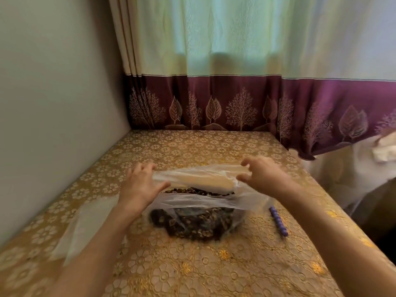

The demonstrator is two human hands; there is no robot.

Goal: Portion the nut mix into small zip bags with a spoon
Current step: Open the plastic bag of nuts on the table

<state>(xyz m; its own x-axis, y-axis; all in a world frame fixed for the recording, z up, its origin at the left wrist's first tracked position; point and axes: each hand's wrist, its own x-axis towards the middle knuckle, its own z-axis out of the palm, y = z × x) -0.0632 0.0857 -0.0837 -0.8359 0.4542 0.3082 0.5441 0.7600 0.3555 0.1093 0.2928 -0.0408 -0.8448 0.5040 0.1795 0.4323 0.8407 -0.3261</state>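
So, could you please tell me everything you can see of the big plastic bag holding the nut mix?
The big plastic bag is clear, thin and crinkled, resting on the patterned tablecloth at mid-table. Dark nut mix fills its bulging bottom. Its mouth is spread wide: the left hand holds the left rim and the right hand pinches the right rim. A purple handle lies just to its right.
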